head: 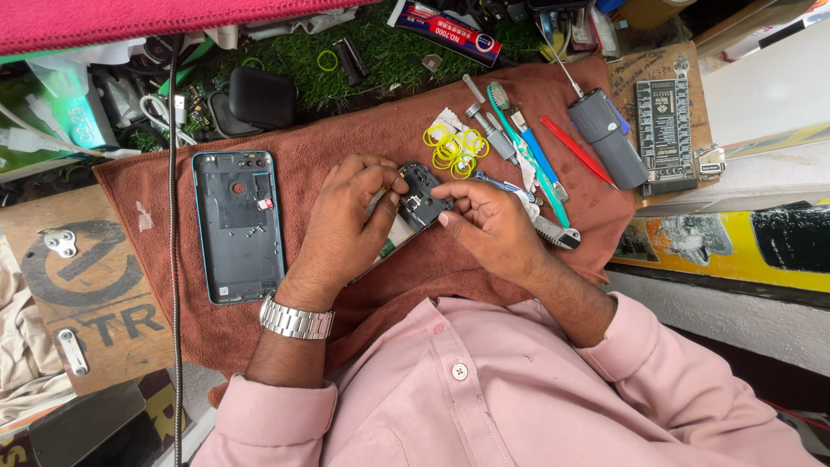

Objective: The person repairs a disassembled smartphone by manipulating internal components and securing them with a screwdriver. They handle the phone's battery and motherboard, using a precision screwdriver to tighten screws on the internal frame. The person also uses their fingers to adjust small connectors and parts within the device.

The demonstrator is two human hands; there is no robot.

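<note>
An opened phone body (421,201) lies tilted on a brown towel (346,143), its dark inner board facing up. My left hand (350,220), with a steel watch on the wrist, grips the phone's left side, thumb and forefinger pinched at its top edge. My right hand (488,220) holds the phone's right side, fingertips on the board. A blue-edged phone back cover (238,225) lies inside-up to the left of my left hand.
Yellow rubber bands (454,147), a teal toothbrush (527,147), a red tool (575,149) and a grey electric screwdriver (608,138) lie on the towel's far right. A dark pouch (259,97) and a glue tube (450,30) sit behind.
</note>
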